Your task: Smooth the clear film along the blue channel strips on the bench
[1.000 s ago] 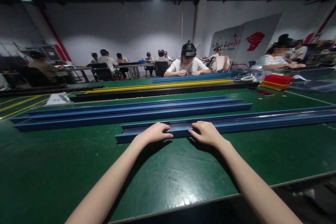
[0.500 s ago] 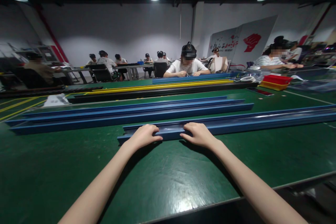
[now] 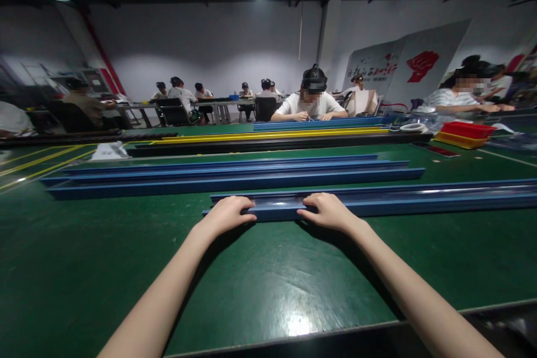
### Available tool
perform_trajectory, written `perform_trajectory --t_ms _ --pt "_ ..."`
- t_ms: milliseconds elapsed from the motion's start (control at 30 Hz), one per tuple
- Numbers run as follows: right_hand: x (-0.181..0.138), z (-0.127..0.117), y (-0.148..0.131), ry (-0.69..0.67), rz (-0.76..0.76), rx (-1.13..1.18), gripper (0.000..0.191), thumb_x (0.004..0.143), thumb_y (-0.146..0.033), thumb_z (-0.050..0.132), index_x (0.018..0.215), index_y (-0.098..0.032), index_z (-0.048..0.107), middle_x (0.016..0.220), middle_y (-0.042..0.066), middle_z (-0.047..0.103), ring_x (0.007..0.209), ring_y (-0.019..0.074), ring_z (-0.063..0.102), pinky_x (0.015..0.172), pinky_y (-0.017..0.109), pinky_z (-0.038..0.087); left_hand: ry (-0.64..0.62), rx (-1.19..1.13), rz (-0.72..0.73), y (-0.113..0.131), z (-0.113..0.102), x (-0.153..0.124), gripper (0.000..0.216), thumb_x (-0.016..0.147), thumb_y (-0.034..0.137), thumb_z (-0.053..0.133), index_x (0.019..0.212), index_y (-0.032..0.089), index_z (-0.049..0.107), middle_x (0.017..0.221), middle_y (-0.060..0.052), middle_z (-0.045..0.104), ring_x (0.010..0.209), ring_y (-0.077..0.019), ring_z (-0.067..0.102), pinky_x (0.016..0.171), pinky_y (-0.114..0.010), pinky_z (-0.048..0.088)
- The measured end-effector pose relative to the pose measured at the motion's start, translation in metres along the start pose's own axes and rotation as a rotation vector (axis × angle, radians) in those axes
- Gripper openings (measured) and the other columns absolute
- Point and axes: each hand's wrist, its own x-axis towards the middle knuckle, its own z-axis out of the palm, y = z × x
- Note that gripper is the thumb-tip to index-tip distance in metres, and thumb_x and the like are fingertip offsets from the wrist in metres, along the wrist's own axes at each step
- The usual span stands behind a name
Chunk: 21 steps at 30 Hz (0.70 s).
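Note:
A long blue channel rail [image 3: 279, 213] lies across the green table [image 3: 260, 279], its near end at centre left and the rest running out of view to the right. Close to that left end, my left hand [image 3: 229, 214] grips the near wall, thumb outside and fingers curled over the top into the channel. Farther right along the same wall, my right hand [image 3: 325, 211] holds it in a similar way. Both sets of fingertips are partly hidden inside the channel. Beyond my left hand rest more blue channel rails [image 3: 235, 181], side by side and apart from my hands.
Farther back lie a yellow strip [image 3: 272, 136] and black rails [image 3: 285, 145]. A white bag [image 3: 109, 151] is at left; a red tray [image 3: 465, 133] and a phone [image 3: 438, 150] are at right. Across the table sits a person [image 3: 311, 102]; several others work behind.
The view has turned a little left, so the scene sits farther right in the picture. My hands keep their grip on the rail, with little visible movement along it.

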Motion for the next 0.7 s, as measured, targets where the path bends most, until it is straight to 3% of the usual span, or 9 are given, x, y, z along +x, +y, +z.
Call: perform_trajectory --t_ms 333,533,700 --pt "0.022 -0.013 -0.012 -0.141 -0.027 -0.043 0.046 0.081 -0.054 0.036 0.069 -0.02 0.063 0.065 0.006 0.064 0.059 0.0149 0.056 0.05 0.024 0.023 0.001 0.005 -0.01 0.003 0.0 0.001 0.029 0.078 0.04 0.053 0.096 0.02 0.064 0.101 -0.005 0.065 0.09 -0.0203 0.059 0.076 -0.025 0.041" --pt "0.035 -0.01 -0.033 -0.127 -0.094 -0.013 0.038 0.081 -0.05 0.04 0.08 -0.021 0.064 0.07 0.005 0.065 0.062 0.015 0.057 0.051 0.024 0.024 0.011 -0.006 -0.011 0.003 0.0 0.001 0.027 0.078 0.04 0.053 0.091 0.02 0.065 0.094 -0.005 0.067 0.083 -0.0191 0.06 0.069 -0.024 0.04" --pt "0.032 -0.002 -0.036 -0.065 -0.05 0.045 0.037 0.082 -0.047 0.04 0.075 -0.02 0.063 0.069 0.004 0.065 0.062 0.0144 0.056 0.053 0.023 0.026 0.012 -0.055 -0.026 0.0 -0.004 -0.002 0.025 0.076 0.04 0.053 0.088 0.022 0.065 0.085 -0.002 0.067 0.074 -0.0159 0.058 0.061 -0.021 0.036"
